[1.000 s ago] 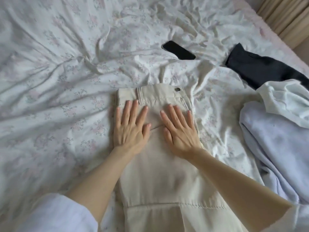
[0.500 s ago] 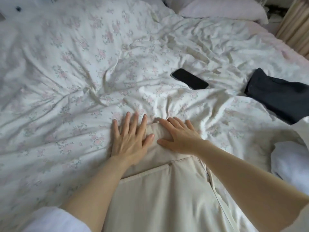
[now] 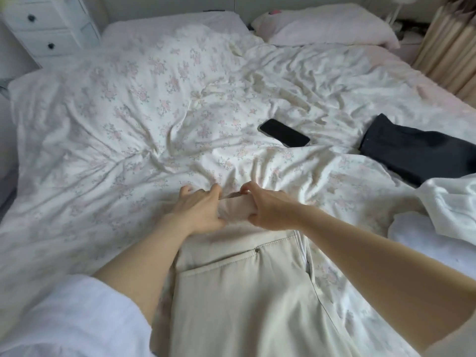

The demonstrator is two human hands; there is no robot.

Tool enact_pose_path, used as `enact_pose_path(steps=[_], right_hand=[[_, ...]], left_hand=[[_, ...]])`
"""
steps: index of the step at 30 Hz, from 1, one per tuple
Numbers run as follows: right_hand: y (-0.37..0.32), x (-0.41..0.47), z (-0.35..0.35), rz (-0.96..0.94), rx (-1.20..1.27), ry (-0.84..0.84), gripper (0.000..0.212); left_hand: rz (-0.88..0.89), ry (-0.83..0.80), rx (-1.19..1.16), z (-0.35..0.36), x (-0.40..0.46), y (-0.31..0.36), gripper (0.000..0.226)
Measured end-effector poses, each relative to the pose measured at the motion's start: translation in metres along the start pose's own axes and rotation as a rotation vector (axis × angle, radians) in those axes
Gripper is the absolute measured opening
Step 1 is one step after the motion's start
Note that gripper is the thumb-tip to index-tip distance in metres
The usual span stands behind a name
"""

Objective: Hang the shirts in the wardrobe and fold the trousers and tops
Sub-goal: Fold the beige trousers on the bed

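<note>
Both hands, left and right, grasp the far end of the beige trousers lying on the floral duvet, apparently by the waistband, near a phone and a dark garment.

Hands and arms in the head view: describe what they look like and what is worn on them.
Both hands, left hand and right hand, are bare: no gloves, rings or watch are visible. The forearms are uncovered. A loose white sleeve is pushed up near the left elbow; only a pale sliver of the right sleeve shows at the frame's corner.
</note>
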State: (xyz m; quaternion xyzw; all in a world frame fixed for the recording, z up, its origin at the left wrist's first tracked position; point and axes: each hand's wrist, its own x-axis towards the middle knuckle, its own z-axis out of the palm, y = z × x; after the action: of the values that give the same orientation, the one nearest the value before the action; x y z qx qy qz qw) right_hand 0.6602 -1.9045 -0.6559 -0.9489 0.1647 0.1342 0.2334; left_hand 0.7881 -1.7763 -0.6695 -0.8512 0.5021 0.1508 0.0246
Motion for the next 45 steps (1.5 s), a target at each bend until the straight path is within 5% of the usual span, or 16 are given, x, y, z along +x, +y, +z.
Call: enact_pose_path(steps=[3,5,9,19,28,35,37,41,43,45], right_hand=[[-0.008,-0.025,-0.002,-0.03,-0.087,0.123,0.077],[-0.014,-0.04,-0.004,-0.027,-0.178,0.179,0.07],[-0.029,-0.073,-0.006,-0.051,-0.335,0.349,0.034],[-0.069,-0.223,0.027,-0.119,-0.318,0.503,0.037],[-0.07,-0.34,0.107,-0.089,-0.276,0.438,0.043],[-0.073,-0.37,0.162,0.056,-0.197,-0.004,0.063],[-0.074,-0.37,0.164,0.045,-0.217,0.056,0.054],[-0.078,-0.335,0.13,0.036,-0.134,0.538,0.027],[-0.08,-0.299,0.109,0.112,-0.111,0.674,0.03],[-0.083,-0.267,0.096,0.209,-0.07,0.593,0.045]], left_hand=[[0.031,0.073,0.084,-0.017,-0.016,0.004,0.064],[0.019,0.091,0.124,-0.022,-0.03,0.009,0.07],[0.041,0.27,0.098,-0.028,-0.069,0.029,0.045],[0.084,0.452,0.051,-0.026,-0.232,0.105,0.03],[0.169,0.244,-0.121,0.035,-0.341,0.161,0.043],[0.193,-0.304,-0.116,0.088,-0.356,0.156,0.061],[0.241,-0.19,-0.23,0.081,-0.35,0.151,0.044],[0.17,0.467,-0.335,0.055,-0.313,0.143,0.027],[0.044,0.547,-0.29,0.045,-0.28,0.138,0.034],[-0.071,0.414,-0.243,0.043,-0.253,0.134,0.047]])
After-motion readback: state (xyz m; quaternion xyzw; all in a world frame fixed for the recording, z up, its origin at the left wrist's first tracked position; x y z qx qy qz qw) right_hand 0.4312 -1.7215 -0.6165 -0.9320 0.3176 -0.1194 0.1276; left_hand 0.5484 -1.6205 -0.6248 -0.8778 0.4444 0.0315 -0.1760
